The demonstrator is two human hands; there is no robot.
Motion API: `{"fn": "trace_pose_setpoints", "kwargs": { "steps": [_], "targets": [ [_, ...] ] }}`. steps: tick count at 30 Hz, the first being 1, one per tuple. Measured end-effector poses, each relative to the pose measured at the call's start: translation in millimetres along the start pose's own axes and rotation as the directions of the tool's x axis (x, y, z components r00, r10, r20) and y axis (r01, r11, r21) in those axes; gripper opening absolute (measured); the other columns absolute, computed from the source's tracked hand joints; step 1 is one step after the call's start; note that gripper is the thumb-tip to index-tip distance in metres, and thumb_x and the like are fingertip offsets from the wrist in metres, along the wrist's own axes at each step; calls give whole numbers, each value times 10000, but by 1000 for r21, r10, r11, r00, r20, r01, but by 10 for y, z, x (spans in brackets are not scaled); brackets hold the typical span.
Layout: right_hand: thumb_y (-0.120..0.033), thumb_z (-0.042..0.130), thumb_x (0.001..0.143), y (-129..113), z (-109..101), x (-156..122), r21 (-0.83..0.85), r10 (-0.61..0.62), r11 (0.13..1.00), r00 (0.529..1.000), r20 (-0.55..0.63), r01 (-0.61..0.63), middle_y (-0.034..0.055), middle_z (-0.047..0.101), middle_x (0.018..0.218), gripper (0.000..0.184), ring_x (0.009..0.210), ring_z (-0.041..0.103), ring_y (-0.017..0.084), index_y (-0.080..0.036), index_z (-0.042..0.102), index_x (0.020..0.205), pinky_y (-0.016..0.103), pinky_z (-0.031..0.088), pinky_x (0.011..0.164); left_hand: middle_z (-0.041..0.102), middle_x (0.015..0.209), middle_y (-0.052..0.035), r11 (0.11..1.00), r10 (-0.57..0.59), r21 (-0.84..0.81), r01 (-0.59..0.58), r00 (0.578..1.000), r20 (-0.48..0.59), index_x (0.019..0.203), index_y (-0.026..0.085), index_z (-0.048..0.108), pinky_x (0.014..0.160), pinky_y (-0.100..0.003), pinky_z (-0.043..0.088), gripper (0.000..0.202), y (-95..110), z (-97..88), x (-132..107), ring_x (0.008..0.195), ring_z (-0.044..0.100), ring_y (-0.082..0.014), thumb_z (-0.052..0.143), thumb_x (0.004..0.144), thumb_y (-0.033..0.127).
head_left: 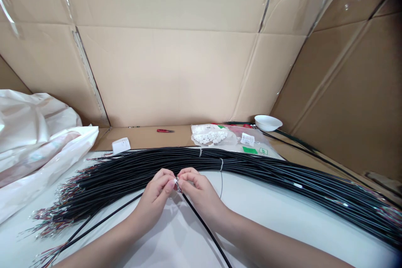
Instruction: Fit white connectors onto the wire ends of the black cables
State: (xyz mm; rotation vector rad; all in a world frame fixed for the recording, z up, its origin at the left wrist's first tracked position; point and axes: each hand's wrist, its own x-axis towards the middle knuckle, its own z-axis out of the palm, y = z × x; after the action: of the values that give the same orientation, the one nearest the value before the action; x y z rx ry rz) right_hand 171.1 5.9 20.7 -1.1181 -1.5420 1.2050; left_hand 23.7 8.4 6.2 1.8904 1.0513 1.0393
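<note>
My left hand (155, 201) and my right hand (197, 192) meet at the middle of the white table (282, 222), fingertips pinched together. Between them sits a small white connector (176, 183) at the end of a single black cable (204, 226) that runs back toward me under my right hand. Just behind my hands lies a large bundle of black cables (251, 167), tied with white bands, with bare coloured wire ends fanning out at the left (53, 213). A second loose black cable (103, 220) passes under my left wrist.
Cardboard walls (176, 75) enclose the table on the back and right. White plastic bags (34, 142) lie at the left. At the back are a bag of white connectors (210, 135), a white bowl (268, 122), red cutters (165, 130) and a small white box (121, 145).
</note>
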Motion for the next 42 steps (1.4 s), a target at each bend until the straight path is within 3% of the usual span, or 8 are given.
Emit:
{"fn": "trace_pose_setpoints", "kwargs": {
  "steps": [10, 23, 35, 42],
  "targets": [
    [-269, 483, 754, -22, 0, 0, 33, 37, 999, 999, -13, -36, 38, 510, 869, 197, 841, 492, 165, -167, 538, 595, 268, 381, 755, 489, 858, -34, 998, 30, 46, -30, 1000, 5, 742, 180, 577, 752, -267, 392, 292, -49, -10, 7, 815, 486, -168, 363, 888, 313],
    [-259, 472, 770, 61, 15, 20, 5, -25, 1000, 999, -34, 25, 40, 520, 865, 193, 844, 504, 164, -165, 561, 627, 277, 389, 765, 488, 816, -23, 995, 34, 93, -34, 999, 9, 710, 178, 560, 712, -252, 388, 281, -15, -14, -3, 767, 492, -157, 374, 886, 292],
    [-267, 460, 790, 30, -10, -18, -113, -63, 992, 997, -43, 58, 42, 527, 912, 186, 914, 485, 175, -178, 547, 652, 300, 371, 809, 497, 816, -31, 983, 67, 169, -70, 998, 20, 699, 179, 564, 681, -251, 397, 283, -32, -35, -6, 741, 493, -155, 372, 885, 274],
    [-261, 443, 799, 12, 5, -42, -216, -72, 975, 995, -75, 54, 32, 534, 922, 189, 927, 479, 185, -189, 522, 643, 314, 356, 817, 495, 803, -21, 993, 17, 114, -18, 1000, 8, 700, 181, 547, 682, -244, 385, 285, 9, -4, -6, 748, 494, -155, 363, 890, 289]
  ]
}}
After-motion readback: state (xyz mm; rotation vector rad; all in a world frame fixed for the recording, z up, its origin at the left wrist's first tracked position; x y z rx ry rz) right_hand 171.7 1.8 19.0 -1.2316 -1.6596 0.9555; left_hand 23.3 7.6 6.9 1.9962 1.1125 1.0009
